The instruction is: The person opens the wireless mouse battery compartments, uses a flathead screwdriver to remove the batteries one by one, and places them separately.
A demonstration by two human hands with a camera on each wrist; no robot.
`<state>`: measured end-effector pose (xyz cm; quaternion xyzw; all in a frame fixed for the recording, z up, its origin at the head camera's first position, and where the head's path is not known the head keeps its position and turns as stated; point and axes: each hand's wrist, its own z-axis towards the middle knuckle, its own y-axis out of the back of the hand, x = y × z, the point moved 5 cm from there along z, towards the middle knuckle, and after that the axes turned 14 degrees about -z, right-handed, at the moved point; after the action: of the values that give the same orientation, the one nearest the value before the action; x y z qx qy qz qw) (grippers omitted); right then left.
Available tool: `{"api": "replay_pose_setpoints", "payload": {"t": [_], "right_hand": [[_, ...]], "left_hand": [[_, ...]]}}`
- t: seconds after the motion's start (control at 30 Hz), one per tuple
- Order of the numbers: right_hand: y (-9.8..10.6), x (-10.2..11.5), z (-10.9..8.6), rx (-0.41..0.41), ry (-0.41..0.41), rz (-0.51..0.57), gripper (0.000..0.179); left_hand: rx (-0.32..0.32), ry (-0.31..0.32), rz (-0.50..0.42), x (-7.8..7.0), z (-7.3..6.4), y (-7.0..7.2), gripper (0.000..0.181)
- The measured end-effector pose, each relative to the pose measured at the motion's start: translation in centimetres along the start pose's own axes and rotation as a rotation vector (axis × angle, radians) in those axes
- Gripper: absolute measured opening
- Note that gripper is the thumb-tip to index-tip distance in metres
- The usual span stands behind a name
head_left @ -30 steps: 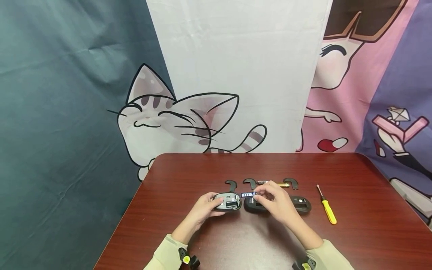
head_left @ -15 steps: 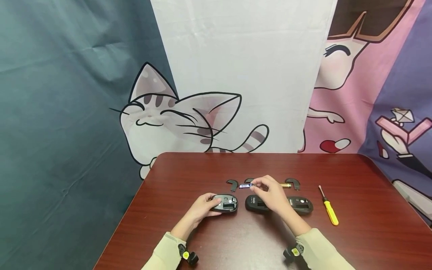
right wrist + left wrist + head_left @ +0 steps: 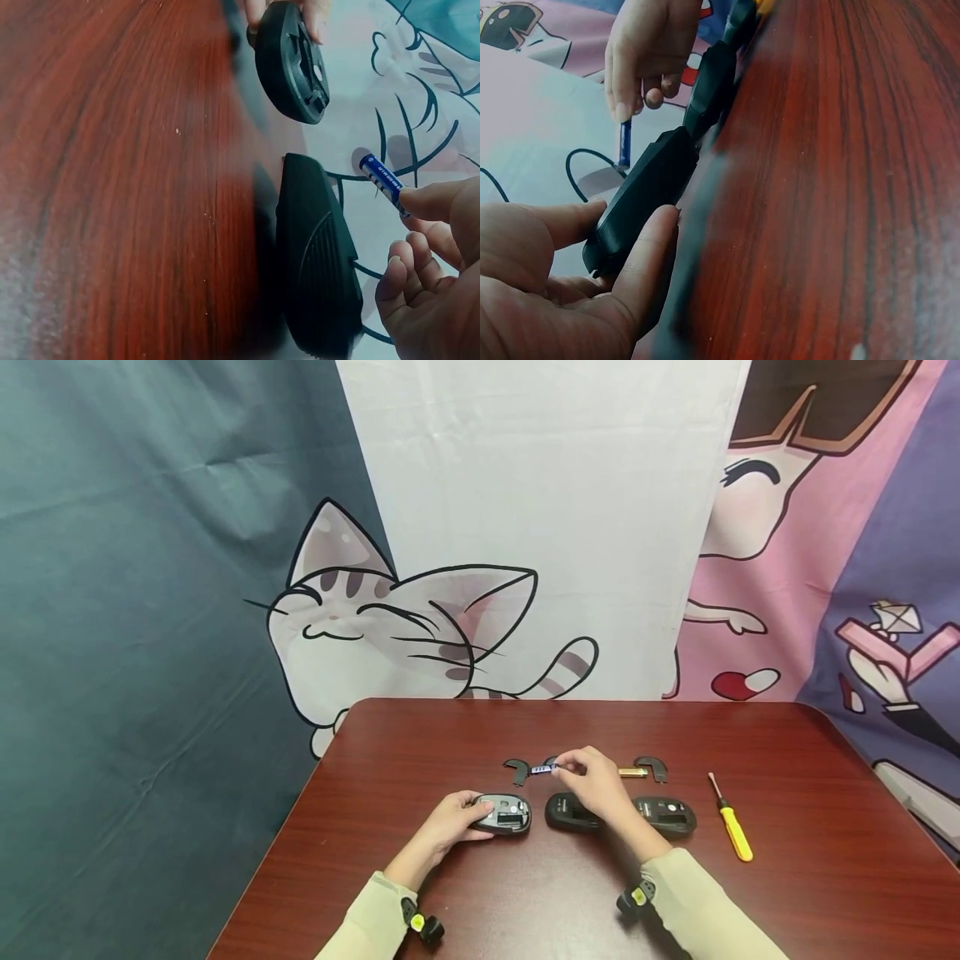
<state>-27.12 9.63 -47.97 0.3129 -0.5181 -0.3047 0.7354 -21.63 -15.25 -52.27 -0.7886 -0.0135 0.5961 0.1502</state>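
Note:
My left hand (image 3: 444,823) grips a black computer mouse (image 3: 517,807) with its underside up and its battery slot uncovered. Thumb and fingers lie along opposite sides of the mouse (image 3: 656,176) in the left wrist view. A blue battery (image 3: 541,769) is pinched by one end between thumb and fingertips of my right hand (image 3: 597,789), beyond the mice. In the right wrist view, the free end of the battery (image 3: 381,175) points away from that hand. Two more upturned mice sit beside the held one, a middle one (image 3: 562,812) and a right one (image 3: 670,815).
Curved black battery covers lie further back, one at left (image 3: 517,770) and one at right (image 3: 652,767); another is mostly behind the right hand. A gold-coloured battery (image 3: 632,772) shows beyond that hand. A yellow-handled screwdriver (image 3: 733,832) lies to the right on the brown table (image 3: 420,743).
My right hand has carried the blue battery from beside the held mouse back toward the row of covers, then slightly left. The left hand keeps the mouse, moved a little left.

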Motion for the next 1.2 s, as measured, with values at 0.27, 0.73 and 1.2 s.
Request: {"api": "replay_pose_setpoints", "payload": {"t": [0.27,0.73,1.2], "right_hand": [[-1.0,-0.1,0.9,0.053,-0.027,-0.072,0.007],[-2.6,-0.6,2.0,0.127,-0.089,-0.186,0.008],[-3.0,-0.7,2.2,0.264,-0.094,-0.403,0.007]], "left_hand": [[-0.016,-0.009,0.044,0.2,0.7,0.2,0.043],[-0.040,-0.035,0.104,0.4,1.5,0.2,0.043],[-0.163,-0.111,0.512,-1.2,1.4,0.3,0.037]]}}
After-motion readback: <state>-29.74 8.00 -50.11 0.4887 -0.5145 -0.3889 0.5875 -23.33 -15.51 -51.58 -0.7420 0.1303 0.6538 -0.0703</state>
